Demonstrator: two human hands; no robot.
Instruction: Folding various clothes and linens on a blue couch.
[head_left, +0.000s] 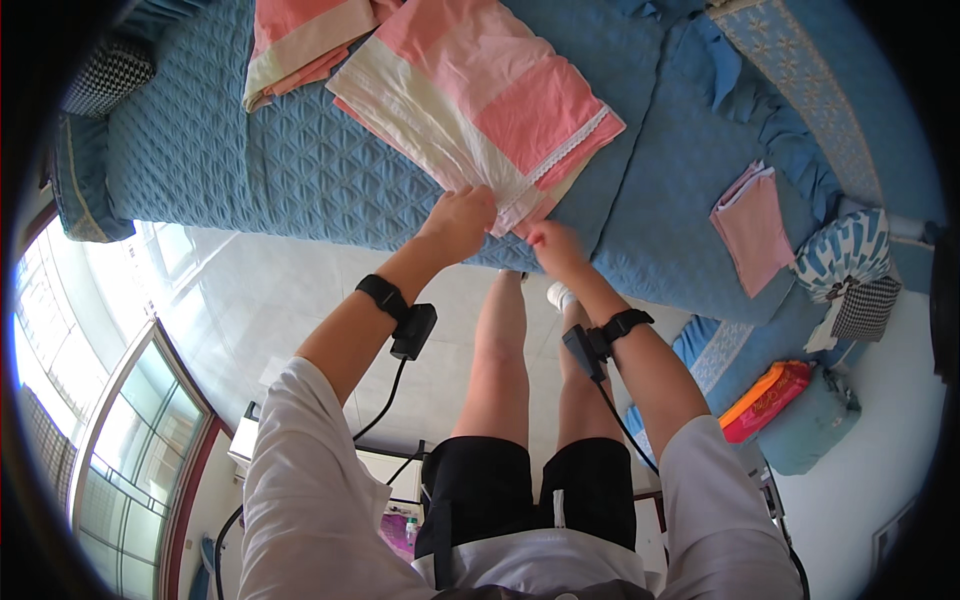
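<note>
A pink and white checked cloth (480, 97) with a strip of lace trim lies in layers on the blue quilted cover (345, 172). My left hand (463, 219) grips its near edge, fingers curled over the fabric. Close beside it on the right, my right hand (556, 247) pinches the near corner of the same cloth between thumb and fingers; that hand is slightly blurred. Another pink and white checked cloth (300, 52) lies folded at the upper left, close to the first. To the right rests a small folded pink cloth (752, 229).
A blue and white patterned cushion (847, 244) with a checked part sits at the right. Below it are a red and orange package (765, 401) and a grey-green cushion (810, 427). A houndstooth cushion (109, 79) is at the upper left. Cables hang from both wrist-worn devices.
</note>
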